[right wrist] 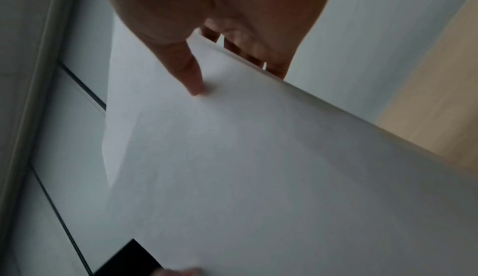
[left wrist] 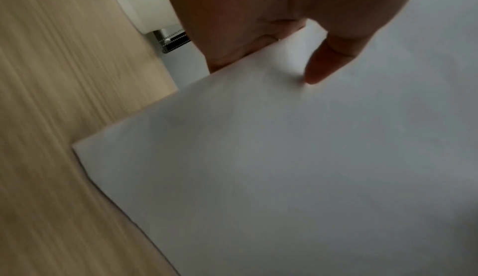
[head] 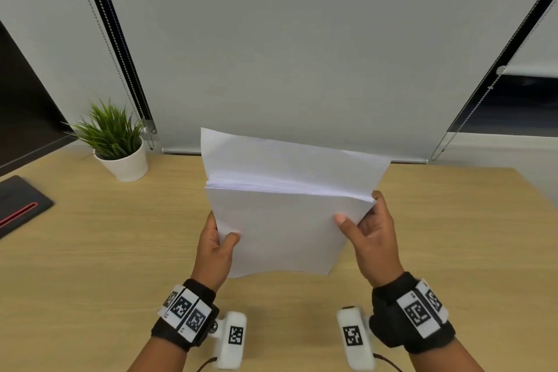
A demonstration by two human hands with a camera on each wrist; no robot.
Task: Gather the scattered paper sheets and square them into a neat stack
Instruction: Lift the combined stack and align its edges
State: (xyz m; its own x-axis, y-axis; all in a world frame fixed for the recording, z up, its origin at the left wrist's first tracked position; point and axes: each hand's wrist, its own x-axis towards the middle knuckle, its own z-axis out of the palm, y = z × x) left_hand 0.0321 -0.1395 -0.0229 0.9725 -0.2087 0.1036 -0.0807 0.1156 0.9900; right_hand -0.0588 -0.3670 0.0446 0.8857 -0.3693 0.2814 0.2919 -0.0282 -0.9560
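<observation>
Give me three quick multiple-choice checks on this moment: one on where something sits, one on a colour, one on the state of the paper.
1. Where is the potted plant?
A. far left of the desk
B. near right corner
C. under the papers

2. What colour is the plant's pot?
A. black
B. white
C. green

3. How is the paper stack held?
A. flat on the desk
B. by one hand only
C. upright between both hands

Answers: 1 A, it stands by the wall at left. 2 B, the pot is white. 3 C, the left hand and right hand grip opposite side edges.
</observation>
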